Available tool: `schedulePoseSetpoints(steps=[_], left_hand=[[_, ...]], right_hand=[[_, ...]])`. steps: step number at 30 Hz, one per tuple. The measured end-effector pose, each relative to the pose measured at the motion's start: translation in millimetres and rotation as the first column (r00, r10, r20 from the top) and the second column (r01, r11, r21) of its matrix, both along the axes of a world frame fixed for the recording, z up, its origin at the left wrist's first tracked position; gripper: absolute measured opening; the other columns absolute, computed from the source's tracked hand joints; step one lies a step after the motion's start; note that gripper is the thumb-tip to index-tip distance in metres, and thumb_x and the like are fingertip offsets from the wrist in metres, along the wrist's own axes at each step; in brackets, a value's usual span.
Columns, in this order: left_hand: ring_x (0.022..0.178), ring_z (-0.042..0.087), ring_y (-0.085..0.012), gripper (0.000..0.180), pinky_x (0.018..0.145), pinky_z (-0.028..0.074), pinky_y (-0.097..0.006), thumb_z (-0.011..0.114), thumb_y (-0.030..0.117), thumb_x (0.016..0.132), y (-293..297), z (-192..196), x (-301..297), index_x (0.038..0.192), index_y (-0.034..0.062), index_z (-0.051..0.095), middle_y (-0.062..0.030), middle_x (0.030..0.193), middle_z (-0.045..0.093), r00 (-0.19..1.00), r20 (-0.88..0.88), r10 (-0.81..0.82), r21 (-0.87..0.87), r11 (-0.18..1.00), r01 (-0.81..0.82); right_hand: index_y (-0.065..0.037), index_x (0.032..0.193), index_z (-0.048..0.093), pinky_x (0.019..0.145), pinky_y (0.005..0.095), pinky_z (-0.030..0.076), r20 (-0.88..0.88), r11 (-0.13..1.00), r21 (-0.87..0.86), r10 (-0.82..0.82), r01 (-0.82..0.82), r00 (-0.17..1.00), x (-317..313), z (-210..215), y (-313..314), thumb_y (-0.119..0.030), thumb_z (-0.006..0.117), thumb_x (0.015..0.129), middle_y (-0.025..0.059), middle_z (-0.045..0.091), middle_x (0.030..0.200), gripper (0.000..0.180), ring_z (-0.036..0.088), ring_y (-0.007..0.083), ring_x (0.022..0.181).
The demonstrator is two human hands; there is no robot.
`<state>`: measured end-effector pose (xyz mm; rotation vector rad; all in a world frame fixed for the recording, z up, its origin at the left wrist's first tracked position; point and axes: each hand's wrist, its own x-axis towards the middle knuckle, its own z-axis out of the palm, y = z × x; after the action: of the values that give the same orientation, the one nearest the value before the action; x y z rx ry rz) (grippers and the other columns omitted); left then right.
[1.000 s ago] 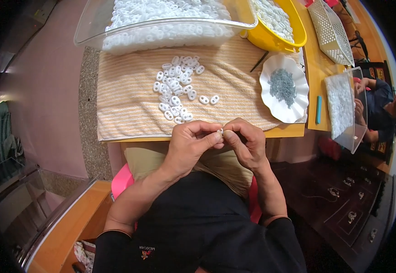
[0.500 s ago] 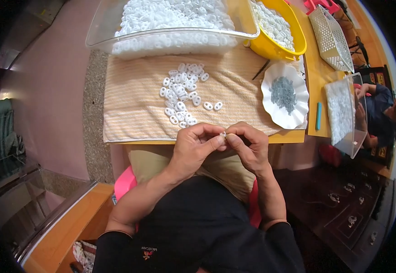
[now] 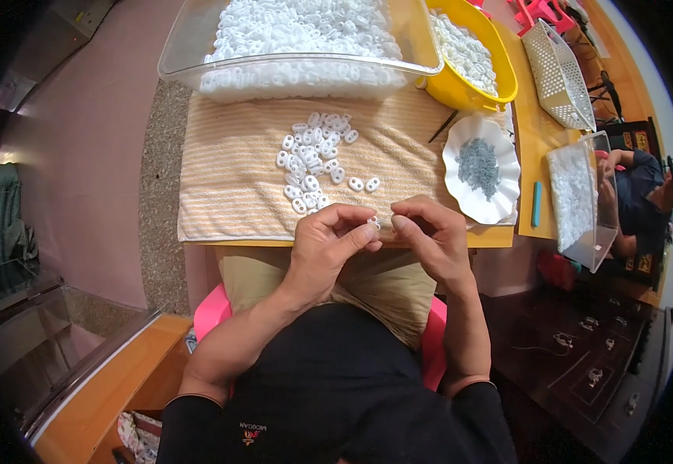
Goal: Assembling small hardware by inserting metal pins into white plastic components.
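Note:
Just over the near edge of the table, my left hand point(image 3: 329, 243) pinches a small white plastic piece point(image 3: 373, 222) between thumb and fingers. My right hand point(image 3: 437, 238) is a short way to its right, thumb and forefinger pressed together. Whatever it grips, if anything, is too small to name. Beyond my left hand lies a loose heap of white oval two-holed pieces point(image 3: 309, 160) on a striped towel point(image 3: 228, 162). Two such pieces point(image 3: 363, 185) lie apart from the heap. A white scalloped dish point(image 3: 508, 174) holds many tiny grey parts point(image 3: 478, 166).
A clear bin point(image 3: 290, 65) full of white pieces stands at the back, beside a yellow basin point(image 3: 507, 89) of similar pieces. A dark slim tool point(image 3: 443, 127) lies near the dish. Rightward are a teal stick point(image 3: 537, 204), a white perforated basket point(image 3: 557, 77) and a clear box point(image 3: 601, 232).
My right hand has drawn off to the right, leaving a gap between the fingertips of both hands. The left hand keeps the white piece. The whole view has shifted slightly.

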<state>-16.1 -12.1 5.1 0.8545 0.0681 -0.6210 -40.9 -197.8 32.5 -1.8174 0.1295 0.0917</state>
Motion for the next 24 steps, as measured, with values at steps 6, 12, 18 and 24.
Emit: schedulePoseSetpoints(steps=[6, 12, 18, 24], left_hand=[[0.076, 0.064, -0.0122, 0.019, 0.072, 0.054, -0.024, 0.064, 0.004, 0.087, 0.6, -1.2, 0.1, 0.104, -0.0037, 0.061, -0.0071, 0.088, 0.064, 0.999, -0.025, 0.048, 0.003, 0.999, -0.048], [0.075, 0.063, -0.0119, 0.019, 0.072, 0.054, -0.024, 0.064, 0.005, 0.087, 2.3, 1.0, 3.0, 0.103, -0.0034, 0.061, -0.0071, 0.086, 0.064, 0.996, -0.032, 0.078, -0.025, 0.997, -0.079], [0.074, 0.064, -0.0122, 0.019, 0.071, 0.053, -0.024, 0.065, 0.005, 0.086, 4.4, 0.7, 4.4, 0.103, -0.0031, 0.061, -0.0073, 0.085, 0.065, 0.993, -0.070, 0.095, -0.012, 0.995, -0.097], [0.077, 0.064, -0.0136, 0.018, 0.073, 0.056, -0.026, 0.063, 0.000, 0.086, 4.3, -0.5, 6.7, 0.103, -0.0019, 0.060, -0.0081, 0.087, 0.064, 0.991, -0.084, 0.106, 0.021, 0.994, -0.105]], right_hand=[[-0.004, 0.101, 0.063, 0.065, 0.0327, 0.050, 0.231, 0.867, -0.494, 0.206, -0.068, 0.951, 29.9, -1.3, 4.3, -0.008, 0.064, 0.083, 0.0131, 0.061, 0.089, 0.019, 0.062, 0.0279, 0.075], [-0.007, 0.095, 0.063, 0.064, 0.0402, 0.049, 0.139, 0.648, -0.760, 0.245, -0.055, 0.959, 44.8, -11.2, 14.1, -0.012, 0.066, 0.080, 0.0093, 0.061, 0.096, 0.015, 0.062, 0.0326, 0.075], [-0.007, 0.081, 0.060, 0.060, 0.0388, 0.049, 0.194, 0.659, -0.752, 0.250, -0.019, 0.949, 39.5, -21.2, 7.9, -0.014, 0.066, 0.080, 0.0080, 0.060, 0.081, 0.009, 0.062, 0.0300, 0.071], [-0.007, 0.086, 0.060, 0.059, 0.0373, 0.049, 0.295, 0.612, -0.786, 0.249, 0.086, 0.923, 33.0, -20.2, 5.0, -0.010, 0.065, 0.075, 0.0080, 0.058, 0.081, 0.013, 0.061, 0.0271, 0.069]])
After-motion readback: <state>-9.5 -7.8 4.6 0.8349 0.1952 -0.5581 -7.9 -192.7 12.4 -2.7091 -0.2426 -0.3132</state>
